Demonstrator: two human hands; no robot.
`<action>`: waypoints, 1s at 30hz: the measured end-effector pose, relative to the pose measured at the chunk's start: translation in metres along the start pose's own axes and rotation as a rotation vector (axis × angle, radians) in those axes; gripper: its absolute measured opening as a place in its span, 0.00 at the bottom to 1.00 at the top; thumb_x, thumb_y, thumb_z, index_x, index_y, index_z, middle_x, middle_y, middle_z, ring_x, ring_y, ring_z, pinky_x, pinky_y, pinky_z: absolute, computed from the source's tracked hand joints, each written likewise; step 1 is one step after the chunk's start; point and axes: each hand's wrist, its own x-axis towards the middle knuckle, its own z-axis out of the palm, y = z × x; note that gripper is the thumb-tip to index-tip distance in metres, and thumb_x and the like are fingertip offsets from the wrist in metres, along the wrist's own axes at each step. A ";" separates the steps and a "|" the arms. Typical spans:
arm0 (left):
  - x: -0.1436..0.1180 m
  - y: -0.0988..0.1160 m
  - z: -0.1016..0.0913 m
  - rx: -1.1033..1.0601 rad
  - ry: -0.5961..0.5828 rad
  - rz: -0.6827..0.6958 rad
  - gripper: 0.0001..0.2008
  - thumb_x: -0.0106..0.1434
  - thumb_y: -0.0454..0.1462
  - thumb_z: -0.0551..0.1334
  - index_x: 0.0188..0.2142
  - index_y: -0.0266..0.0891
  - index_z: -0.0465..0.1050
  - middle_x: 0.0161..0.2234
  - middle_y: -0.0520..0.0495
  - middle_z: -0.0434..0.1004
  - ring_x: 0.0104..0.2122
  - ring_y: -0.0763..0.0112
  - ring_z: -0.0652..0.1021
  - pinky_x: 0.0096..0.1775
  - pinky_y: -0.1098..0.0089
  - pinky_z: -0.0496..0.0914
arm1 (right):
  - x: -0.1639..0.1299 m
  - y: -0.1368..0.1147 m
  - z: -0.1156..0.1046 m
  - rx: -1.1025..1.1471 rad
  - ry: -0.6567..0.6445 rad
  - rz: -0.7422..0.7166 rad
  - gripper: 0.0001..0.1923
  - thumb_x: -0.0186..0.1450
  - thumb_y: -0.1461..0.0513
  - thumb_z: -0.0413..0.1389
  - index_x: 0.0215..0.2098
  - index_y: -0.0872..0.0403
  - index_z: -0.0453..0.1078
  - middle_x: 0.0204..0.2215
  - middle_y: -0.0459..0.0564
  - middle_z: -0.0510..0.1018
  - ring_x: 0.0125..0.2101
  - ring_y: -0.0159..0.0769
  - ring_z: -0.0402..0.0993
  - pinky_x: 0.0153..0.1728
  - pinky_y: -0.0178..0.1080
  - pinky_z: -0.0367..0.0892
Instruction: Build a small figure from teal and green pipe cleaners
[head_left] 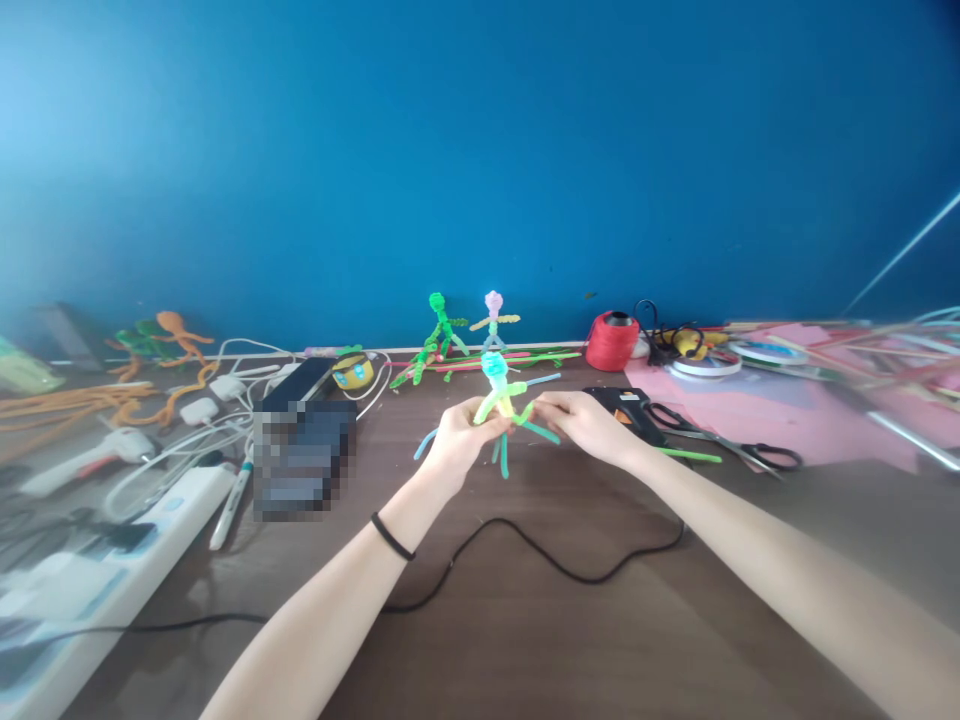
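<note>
A pipe cleaner figure with a turquoise coiled head, a yellow-green body and blue-green legs is held up over the middle of the table. My left hand is closed, pinching its body from the left side. From the right, my right hand pinches a bright green pipe cleaner at the figure's waist. The pinched tip is hidden by the fingers. Behind stand two finished-looking figures, a green pipe cleaner figure and a pipe cleaner figure with a pink head.
Scissors and a black glue gun lie right, near a red thread spool and pink sheets. A black cable crosses the front. Left are a power strip, a marker and orange pipe cleaner figures.
</note>
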 end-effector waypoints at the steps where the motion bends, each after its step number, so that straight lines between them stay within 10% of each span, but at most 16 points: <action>1: -0.001 0.001 0.001 -0.067 -0.026 -0.011 0.07 0.46 0.35 0.66 0.24 0.35 0.70 0.22 0.51 0.72 0.26 0.73 0.73 0.32 0.71 0.65 | -0.001 0.001 0.001 -0.007 -0.028 0.002 0.19 0.64 0.53 0.43 0.25 0.56 0.66 0.17 0.42 0.61 0.21 0.29 0.57 0.24 0.32 0.52; 9: -0.004 0.006 0.010 -0.380 -0.007 -0.052 0.11 0.43 0.36 0.69 0.24 0.34 0.69 0.22 0.51 0.70 0.24 0.75 0.72 0.31 0.71 0.66 | -0.007 -0.003 0.016 -0.144 -0.149 -0.061 0.18 0.66 0.54 0.40 0.40 0.51 0.68 0.22 0.46 0.70 0.23 0.32 0.63 0.26 0.34 0.54; 16: -0.004 0.002 0.004 0.058 0.168 0.140 0.05 0.49 0.35 0.65 0.26 0.36 0.71 0.24 0.51 0.73 0.26 0.74 0.72 0.30 0.73 0.64 | -0.012 -0.016 0.027 -0.411 -0.290 -0.104 0.14 0.66 0.57 0.42 0.33 0.53 0.67 0.19 0.48 0.69 0.20 0.34 0.64 0.24 0.34 0.50; 30: 0.001 0.000 -0.005 0.265 0.179 0.133 0.04 0.47 0.36 0.63 0.25 0.36 0.73 0.20 0.53 0.70 0.20 0.76 0.67 0.24 0.74 0.59 | -0.010 -0.014 0.001 -0.152 0.011 -0.136 0.16 0.66 0.56 0.42 0.28 0.54 0.65 0.18 0.43 0.66 0.18 0.27 0.58 0.24 0.32 0.51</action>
